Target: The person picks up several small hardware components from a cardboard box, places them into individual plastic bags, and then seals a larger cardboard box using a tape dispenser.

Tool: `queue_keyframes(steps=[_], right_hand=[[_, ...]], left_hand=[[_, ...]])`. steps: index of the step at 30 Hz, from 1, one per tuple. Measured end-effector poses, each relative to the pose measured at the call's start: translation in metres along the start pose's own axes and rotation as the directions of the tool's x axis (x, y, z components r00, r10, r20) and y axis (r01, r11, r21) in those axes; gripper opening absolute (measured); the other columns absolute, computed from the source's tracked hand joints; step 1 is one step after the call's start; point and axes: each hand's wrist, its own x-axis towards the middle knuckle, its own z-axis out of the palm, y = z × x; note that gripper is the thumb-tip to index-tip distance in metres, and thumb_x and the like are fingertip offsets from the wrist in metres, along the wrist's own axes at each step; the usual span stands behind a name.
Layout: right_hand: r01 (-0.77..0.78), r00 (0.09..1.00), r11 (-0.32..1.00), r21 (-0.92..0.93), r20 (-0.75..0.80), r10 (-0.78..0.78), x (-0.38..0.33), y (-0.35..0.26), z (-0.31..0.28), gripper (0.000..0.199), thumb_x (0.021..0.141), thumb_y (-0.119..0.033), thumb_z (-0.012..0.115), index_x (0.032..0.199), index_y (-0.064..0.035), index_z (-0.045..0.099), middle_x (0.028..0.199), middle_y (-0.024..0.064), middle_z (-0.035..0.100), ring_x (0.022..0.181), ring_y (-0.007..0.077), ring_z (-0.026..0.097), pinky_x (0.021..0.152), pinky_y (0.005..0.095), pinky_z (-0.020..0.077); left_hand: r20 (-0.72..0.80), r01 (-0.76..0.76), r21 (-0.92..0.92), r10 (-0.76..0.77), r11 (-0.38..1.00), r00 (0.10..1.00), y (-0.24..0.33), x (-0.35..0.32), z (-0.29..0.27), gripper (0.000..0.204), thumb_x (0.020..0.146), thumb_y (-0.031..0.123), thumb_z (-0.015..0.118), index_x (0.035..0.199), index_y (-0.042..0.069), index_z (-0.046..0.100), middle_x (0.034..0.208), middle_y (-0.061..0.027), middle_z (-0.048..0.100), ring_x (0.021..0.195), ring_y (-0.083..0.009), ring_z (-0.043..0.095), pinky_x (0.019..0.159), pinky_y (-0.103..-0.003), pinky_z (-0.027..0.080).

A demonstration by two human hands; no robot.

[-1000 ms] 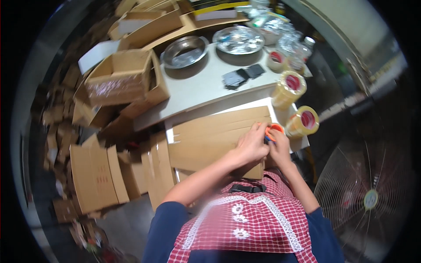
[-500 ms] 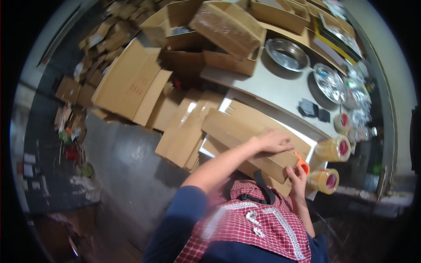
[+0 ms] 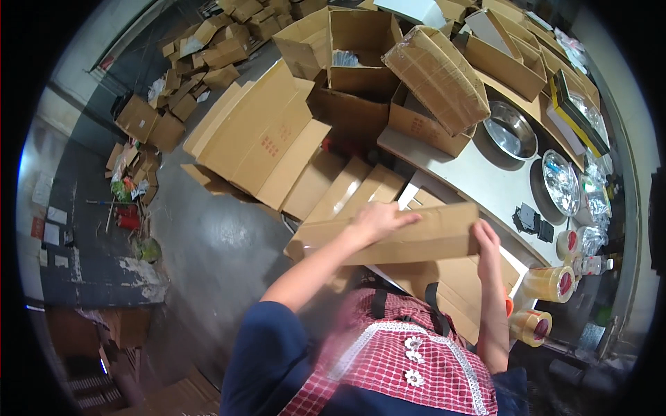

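A long, narrow cardboard box (image 3: 430, 236) is held up level in front of me, above the work table. My left hand (image 3: 381, 220) grips it across the top, left of the middle, with the thumb pointing right along it. At its right end, my right hand (image 3: 487, 239) holds the short side with the fingers bent around the edge. Below lies flat cardboard (image 3: 454, 288) on the table. An orange tool (image 3: 509, 305), likely a tape dispenser, is mostly hidden behind my right forearm.
Taped cardboard boxes (image 3: 368, 191) lie left of the table, beside a large open carton (image 3: 257, 142). Rolls of clear tape (image 3: 548, 283) stand at the right. Metal bowls (image 3: 510, 132) and black square pieces (image 3: 533, 223) rest on the white table (image 3: 444, 156).
Both hands have lifted the long box off the flat cardboard and moved it up and to the left. My right hand has left the orange tool's side. The view has shifted too.
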Motion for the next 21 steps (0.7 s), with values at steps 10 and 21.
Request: queue_keyframes(steps=[10, 21], right_hand=[[-0.136, 0.990, 0.915, -0.379, -0.078, 0.114, 0.021, 0.142, 0.066, 0.041, 0.099, -0.030, 0.062, 0.125, 0.0006, 0.059, 0.116, 0.0130, 0.066, 0.109, 0.0207, 0.062, 0.095, 0.0331, 0.0486], [-0.134, 0.804, 0.421, -0.897, -0.347, -0.483, -0.097, 0.152, -0.062, 0.029, 0.089, -0.016, 0.066, 0.114, -0.0010, 0.063, 0.127, 0.0186, 0.058, 0.119, 0.0360, 0.055, 0.100, 0.0409, 0.0453]], left_hand=[[-0.362, 0.455, 0.037, -0.412, 0.890, 0.836, -0.207, 0.034, -0.037, 0.083, 0.094, 0.075, 0.030, 0.101, 0.003, 0.071, 0.093, -0.0281, 0.070, 0.095, -0.0435, 0.067, 0.086, -0.051, 0.051], [-0.339, 0.634, 0.020, -0.592, 0.773, 0.732, -0.247, 0.056, 0.024, 0.067, 0.103, 0.059, 0.022, 0.120, 0.007, 0.062, 0.108, -0.0243, 0.069, 0.104, -0.0442, 0.065, 0.087, -0.057, 0.050]])
